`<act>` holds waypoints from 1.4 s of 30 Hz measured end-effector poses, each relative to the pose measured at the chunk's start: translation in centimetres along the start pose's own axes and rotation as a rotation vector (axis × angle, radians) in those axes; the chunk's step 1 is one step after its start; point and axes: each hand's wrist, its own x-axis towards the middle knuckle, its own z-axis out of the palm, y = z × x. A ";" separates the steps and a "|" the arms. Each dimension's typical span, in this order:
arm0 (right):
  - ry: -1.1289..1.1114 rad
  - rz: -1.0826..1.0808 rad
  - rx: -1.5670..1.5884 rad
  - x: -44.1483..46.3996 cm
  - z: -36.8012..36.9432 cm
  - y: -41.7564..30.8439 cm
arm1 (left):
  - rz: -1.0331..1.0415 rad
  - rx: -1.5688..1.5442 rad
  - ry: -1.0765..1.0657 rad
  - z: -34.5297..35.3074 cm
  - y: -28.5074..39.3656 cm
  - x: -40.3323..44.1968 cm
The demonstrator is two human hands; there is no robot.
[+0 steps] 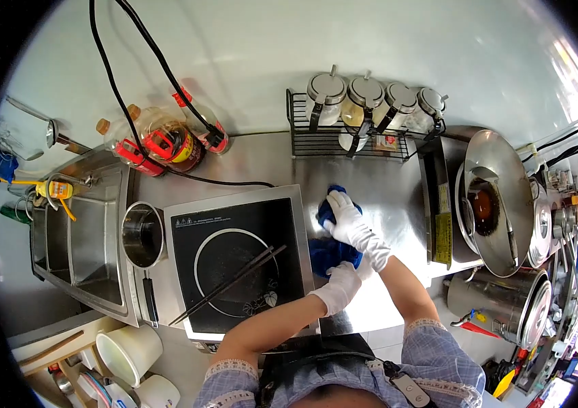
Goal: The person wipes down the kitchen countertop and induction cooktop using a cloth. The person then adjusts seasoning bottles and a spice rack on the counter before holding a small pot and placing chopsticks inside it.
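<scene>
Both my hands wear white gloves and are on a crumpled blue cloth (335,254) that lies on the steel counter (398,204), right of the induction cooktop. My right hand (349,221) is over the cloth's far part, its fingers bent around the bunched fabric. At the near end of the cloth, my left hand (339,287) has its fingers closed on the edge, partly hidden from above. A pair of dark chopsticks (234,281) lies slantwise across the black cooktop (210,262), left of my hands.
Lidded seasoning jars (365,92) stand in a black wire rack (316,144) at the back. A large wok (500,153) is at the right, above a steel stockpot (493,299). Leftward are a small pot (143,234), bottles (180,146) and a sink (95,231). A black cable (107,64) hangs down.
</scene>
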 end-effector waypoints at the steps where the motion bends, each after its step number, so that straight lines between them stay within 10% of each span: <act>1: 0.013 -0.040 0.033 -0.7 -0.3 -0.1 | -0.001 0.001 0.001 -0.1 -0.2 -0.2; 12: 0.189 -0.247 -0.201 7.6 3.7 -1.8 | 0.038 -0.147 0.252 1.6 -0.6 1.3; 24: 0.326 0.634 1.163 -3.7 -11.7 3.6 | -0.169 -0.285 0.767 -9.1 -5.1 3.1; 30: 0.152 0.007 0.120 -2.7 -0.6 1.9 | 0.108 -0.352 0.216 -9.0 -4.8 -2.1; 42: 0.168 -0.192 -0.051 10.1 2.3 0.7 | 0.161 -0.706 0.585 -12.2 -6.4 -9.8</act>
